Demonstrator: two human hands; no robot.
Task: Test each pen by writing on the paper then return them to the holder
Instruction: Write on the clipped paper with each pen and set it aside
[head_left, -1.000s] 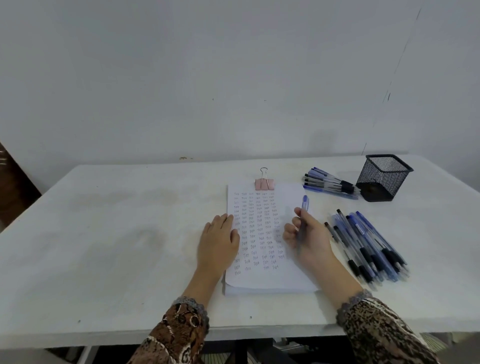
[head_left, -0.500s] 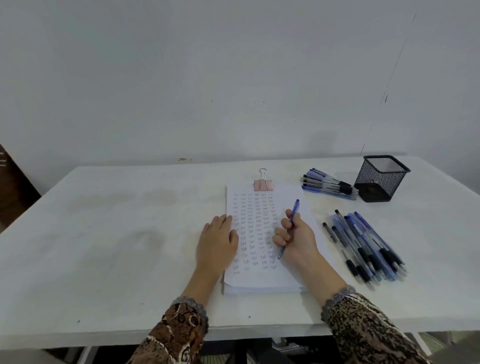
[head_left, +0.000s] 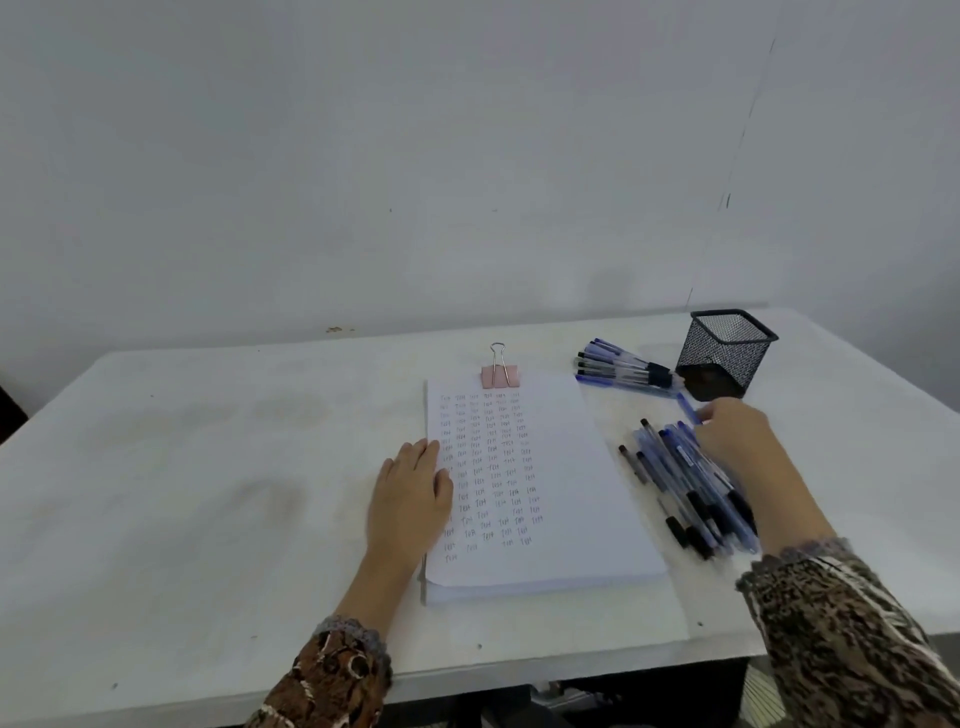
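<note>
The left hand (head_left: 410, 499) lies flat, fingers straight, on the 9 o'clock edge of the white, written-over paper stack (head_left: 566, 467). At the paper's 3 o'clock lies a heap of blue and black ballpoint pens (head_left: 680, 483). Over its far end the right hand (head_left: 737, 431) curls round one blue pen (head_left: 689, 408). At 1 o'clock a smaller pen bundle (head_left: 623, 369) lies just beside the upright black mesh holder (head_left: 727, 353). A pink binder clip (head_left: 500, 375) sits at 12 o'clock.
</note>
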